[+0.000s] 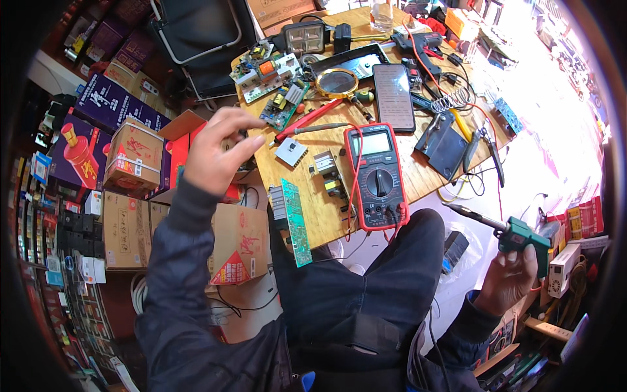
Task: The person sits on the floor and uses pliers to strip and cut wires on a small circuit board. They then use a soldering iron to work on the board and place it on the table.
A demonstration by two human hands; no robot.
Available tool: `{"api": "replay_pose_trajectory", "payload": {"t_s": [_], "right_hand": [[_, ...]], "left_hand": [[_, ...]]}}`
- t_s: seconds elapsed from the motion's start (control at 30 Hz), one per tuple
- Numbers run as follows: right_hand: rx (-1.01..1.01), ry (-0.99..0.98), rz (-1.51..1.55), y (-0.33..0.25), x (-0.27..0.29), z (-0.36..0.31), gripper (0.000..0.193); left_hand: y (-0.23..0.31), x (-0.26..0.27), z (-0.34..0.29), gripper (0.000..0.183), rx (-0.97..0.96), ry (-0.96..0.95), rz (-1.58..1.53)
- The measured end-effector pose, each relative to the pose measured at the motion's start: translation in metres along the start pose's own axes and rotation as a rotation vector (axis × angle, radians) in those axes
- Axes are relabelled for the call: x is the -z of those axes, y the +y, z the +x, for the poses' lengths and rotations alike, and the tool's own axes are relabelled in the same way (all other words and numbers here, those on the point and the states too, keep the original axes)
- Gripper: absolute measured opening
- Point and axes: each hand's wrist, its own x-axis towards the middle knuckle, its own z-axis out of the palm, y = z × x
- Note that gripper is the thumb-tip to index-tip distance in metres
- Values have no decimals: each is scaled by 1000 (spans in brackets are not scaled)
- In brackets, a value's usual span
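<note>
A: Soldering iron point(506, 230), green-handled, sits in the right hand point(508, 277), fingers wrapped shut around the grip, tip pointing up and left, held off the right edge of the worktop point(326, 215).

B: And the left hand point(217, 151)?

A: Raised at the worktop's left edge, empty, fingers half curled and loosely spread, thumb out. It hovers near the small grey heat-sink block point(290, 151) and the red-handled probe point(307, 119), touching neither.

B: So which step does this look like?

A: By the look of it, a pause between joints: iron parked aside, free hand about to pick a part. The green circuit board point(295, 222) hangs over the near edge, just left of the red multimeter point(375, 176); a small transformer part point(330, 173) lies between them.

B: What would the next move call for?

A: Probably a steady pinch on something small, keeping the sleeve off the multimeter leads, and the hot tip kept away from the dark trouser leg point(392, 261) it points toward.
</note>
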Motion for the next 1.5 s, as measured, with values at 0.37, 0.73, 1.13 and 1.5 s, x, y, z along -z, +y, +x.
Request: {"api": "replay_pose_trajectory", "payload": {"t_s": [0.37, 0.73, 1.13, 1.5], "right_hand": [[40, -134, 108, -17, -13, 11, 49], [192, 49, 8, -26, -17, 21, 22], [221, 181, -31, -33, 8, 21, 28], [239, 190, -145, -28, 18, 22, 45]], "left_hand": [[-39, -53, 86, 19, -5, -152, -62], [26, -83, 121, 18, -57, -337, -68], [70, -109, 136, 18, -202, -406, 15], [47, -81, 151, 22, -232, -286, 62]]}}
